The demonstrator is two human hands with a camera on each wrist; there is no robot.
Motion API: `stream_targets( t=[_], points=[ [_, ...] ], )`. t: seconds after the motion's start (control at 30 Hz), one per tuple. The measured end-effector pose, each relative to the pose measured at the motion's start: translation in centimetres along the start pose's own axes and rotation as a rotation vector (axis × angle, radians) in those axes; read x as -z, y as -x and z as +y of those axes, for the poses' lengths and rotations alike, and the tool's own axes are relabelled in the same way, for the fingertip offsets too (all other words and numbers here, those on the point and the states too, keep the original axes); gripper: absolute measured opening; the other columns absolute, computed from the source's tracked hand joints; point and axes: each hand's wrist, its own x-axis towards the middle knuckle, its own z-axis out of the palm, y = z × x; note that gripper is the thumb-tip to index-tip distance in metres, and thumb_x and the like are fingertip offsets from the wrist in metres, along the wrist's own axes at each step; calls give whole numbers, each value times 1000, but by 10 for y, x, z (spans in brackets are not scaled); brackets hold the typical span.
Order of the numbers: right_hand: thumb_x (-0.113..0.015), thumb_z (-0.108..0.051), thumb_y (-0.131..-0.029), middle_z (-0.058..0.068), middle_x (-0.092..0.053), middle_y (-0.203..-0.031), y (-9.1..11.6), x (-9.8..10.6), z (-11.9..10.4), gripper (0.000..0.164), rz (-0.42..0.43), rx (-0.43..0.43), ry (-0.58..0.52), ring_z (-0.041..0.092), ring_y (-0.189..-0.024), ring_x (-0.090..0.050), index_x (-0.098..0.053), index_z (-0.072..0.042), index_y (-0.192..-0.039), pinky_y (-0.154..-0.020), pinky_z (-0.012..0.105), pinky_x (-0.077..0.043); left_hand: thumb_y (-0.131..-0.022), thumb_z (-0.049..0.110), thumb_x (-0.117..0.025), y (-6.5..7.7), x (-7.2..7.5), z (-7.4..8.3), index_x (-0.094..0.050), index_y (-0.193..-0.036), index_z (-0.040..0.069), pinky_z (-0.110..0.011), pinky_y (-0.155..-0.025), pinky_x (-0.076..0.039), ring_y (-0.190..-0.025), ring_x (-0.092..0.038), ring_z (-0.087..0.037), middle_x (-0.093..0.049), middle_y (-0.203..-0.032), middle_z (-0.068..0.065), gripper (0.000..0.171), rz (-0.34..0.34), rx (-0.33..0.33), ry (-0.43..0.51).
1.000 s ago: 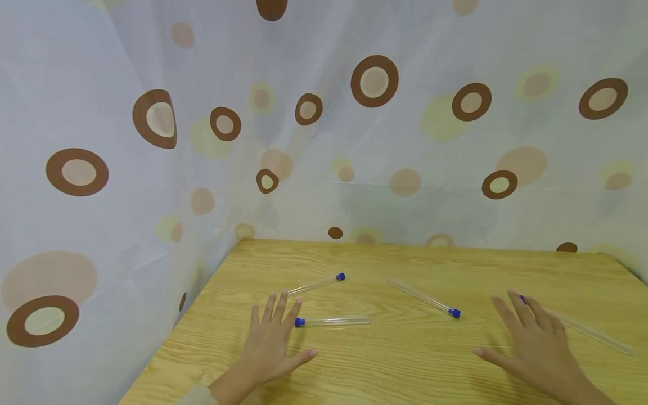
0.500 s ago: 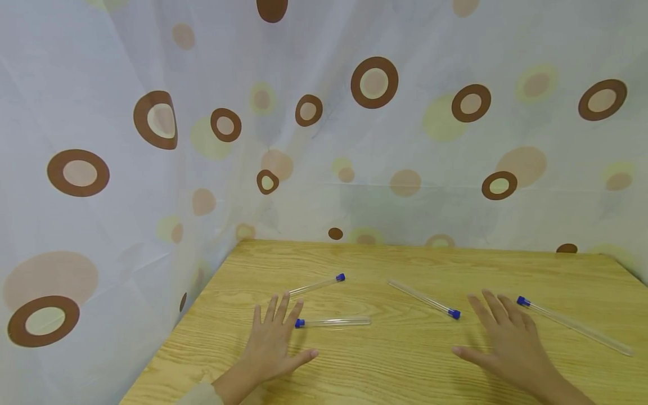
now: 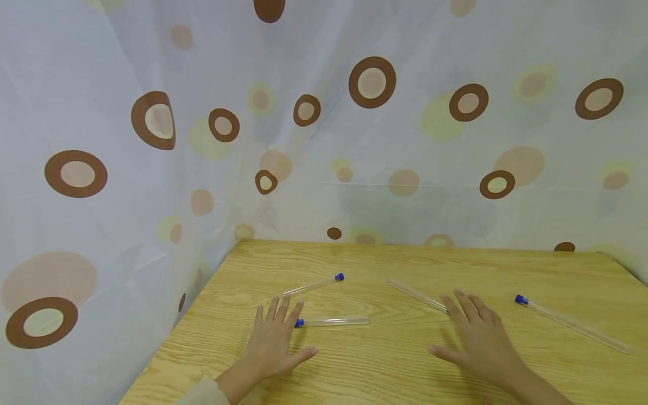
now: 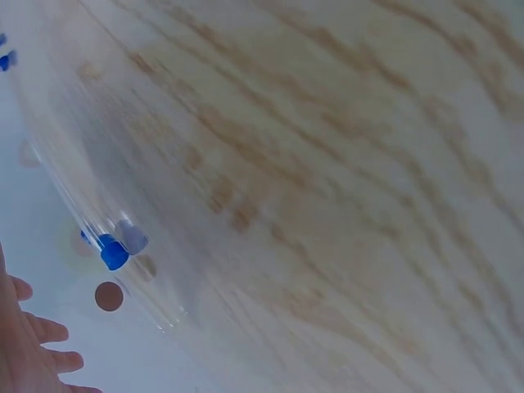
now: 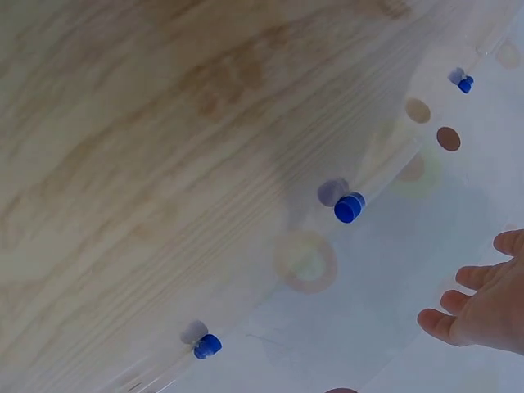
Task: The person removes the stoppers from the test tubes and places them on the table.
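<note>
Clear test tubes with blue caps lie spread over the wooden table. My left hand (image 3: 270, 343), fingers spread, is beside the capped end of a near-left test tube (image 3: 336, 321). Just past its fingertips lies another test tube (image 3: 314, 286), its cap pointing right. Fingers apart, my right hand (image 3: 478, 343) covers the blue cap of a slanted test tube (image 3: 417, 295) in the head view. That blue cap (image 5: 350, 207) shows in the right wrist view, apart from the fingers. Farther right lies a fourth test tube (image 3: 577, 325). Neither hand holds anything.
The wooden table (image 3: 385, 371) has a light grain and reaches back to a white curtain (image 3: 304, 56) with brown and yellow circles. The curtain also runs along the table's left side.
My right hand has moved left, away from the far-right test tube, whose cap now shows, to the slanted one, whose cap it now hides. My left hand stays nearly still.
</note>
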Motion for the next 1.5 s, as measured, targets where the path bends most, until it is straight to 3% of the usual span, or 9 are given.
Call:
stream_targets(
  t=[0.27, 0.63, 0.87, 1.27, 1.5],
  points=[
    [-67, -60, -72, 27, -35, -141, -11, -6, -16, 92, -11, 23, 1, 48, -125, -32, -40, -1, -137, -91, 68, -34, -80, 70, -48, -1, -5, -3, -38, -140, 9, -69, -98, -32, -131, -34, -44, -39, -142, -23, 86, 0, 11, 15],
    [-68, -56, -74, 27, -41, -137, -22, -17, -28, 87, 7, 84, -12, 47, -121, -39, -43, 0, -134, -87, 66, -40, -82, 66, -49, -6, -4, -3, -37, -142, 9, -68, -102, -27, -133, -32, -44, -38, -143, -22, 84, -72, 45, 57],
    [-69, -51, -75, 27, -46, -133, -28, -24, -38, 80, 13, 138, -49, 46, -118, -45, -46, 1, -132, -86, 65, -43, -83, 66, -49, -7, -6, -5, -37, -141, 9, -67, -102, -29, -132, -33, -44, -38, -143, -22, 82, -82, 43, 53],
    [-69, -43, -80, 28, -42, -135, -41, -43, -54, 76, -141, 190, -179, 48, -122, -39, -41, 3, -135, -91, 68, -38, -86, 59, -50, -6, -10, -9, -37, -140, 6, -67, -101, -29, -129, -36, -46, -41, -140, -23, 77, -92, 32, 68],
    [-66, -41, -82, 28, -40, -137, -48, -46, -62, 75, -217, 171, -212, 48, -125, -36, -39, 4, -136, -94, 69, -35, -87, 56, -50, -6, -13, -12, -37, -139, 5, -67, -101, -28, -128, -36, -46, -40, -139, -24, 74, -96, 23, 99]
  ],
)
